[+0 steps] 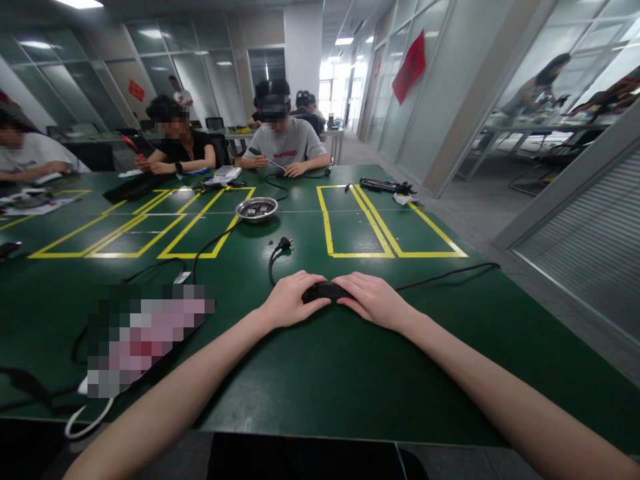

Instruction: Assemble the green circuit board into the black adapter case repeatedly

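Between both hands, on or just above the green table (380, 373), is a black power adapter (327, 291). My left hand (291, 298) is closed round its left end, thumb along the near side. Its right end is in the grip of my right hand (375, 300), which is closed too. A black cord with a plug (284, 244) curves out beyond my left hand, the plug lying on the tabletop. From behind my right hand a thin black cable (450, 275) runs off to the right. The adapter's two ends are hidden by my fingers.
A steel bowl (257, 209) with small metal parts stands ahead. A blurred pinkish object (160, 333) lies at the left among black cables. Yellow tape (360, 255) marks rectangles. A folded black tripod (385, 187) lies far right. Across the table a person (287, 140) holds a screwdriver.
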Available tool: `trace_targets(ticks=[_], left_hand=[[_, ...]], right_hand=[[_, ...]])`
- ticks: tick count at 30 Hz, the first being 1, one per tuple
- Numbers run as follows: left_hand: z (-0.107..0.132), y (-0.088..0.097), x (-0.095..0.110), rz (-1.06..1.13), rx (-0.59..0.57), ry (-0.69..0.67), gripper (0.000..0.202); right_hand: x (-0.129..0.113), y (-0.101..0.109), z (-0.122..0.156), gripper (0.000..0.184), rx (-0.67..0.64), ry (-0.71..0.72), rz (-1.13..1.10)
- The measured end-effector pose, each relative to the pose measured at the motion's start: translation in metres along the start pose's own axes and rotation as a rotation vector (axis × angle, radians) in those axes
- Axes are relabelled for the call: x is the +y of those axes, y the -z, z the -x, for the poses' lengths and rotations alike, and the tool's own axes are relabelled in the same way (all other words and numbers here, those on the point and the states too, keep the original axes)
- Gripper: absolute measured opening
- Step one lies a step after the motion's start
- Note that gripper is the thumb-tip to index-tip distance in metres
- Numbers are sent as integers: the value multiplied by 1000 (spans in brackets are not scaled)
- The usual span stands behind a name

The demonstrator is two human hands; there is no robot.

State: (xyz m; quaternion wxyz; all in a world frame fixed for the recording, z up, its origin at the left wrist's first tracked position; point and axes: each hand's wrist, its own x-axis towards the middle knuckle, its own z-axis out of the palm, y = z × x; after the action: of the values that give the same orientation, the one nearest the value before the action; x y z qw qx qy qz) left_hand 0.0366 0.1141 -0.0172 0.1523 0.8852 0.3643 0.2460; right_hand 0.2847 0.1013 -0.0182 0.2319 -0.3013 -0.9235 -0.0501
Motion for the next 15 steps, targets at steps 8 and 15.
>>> trace_targets(ticks=[8, 15], left_hand=[[-2, 2, 3, 263, -60, 134, 30], [0, -2, 6, 2, 20, 4, 29]], right_hand=[[-8, 1, -1, 33, 58, 5, -14], [-7, -6, 3, 26, 22, -255, -312]])
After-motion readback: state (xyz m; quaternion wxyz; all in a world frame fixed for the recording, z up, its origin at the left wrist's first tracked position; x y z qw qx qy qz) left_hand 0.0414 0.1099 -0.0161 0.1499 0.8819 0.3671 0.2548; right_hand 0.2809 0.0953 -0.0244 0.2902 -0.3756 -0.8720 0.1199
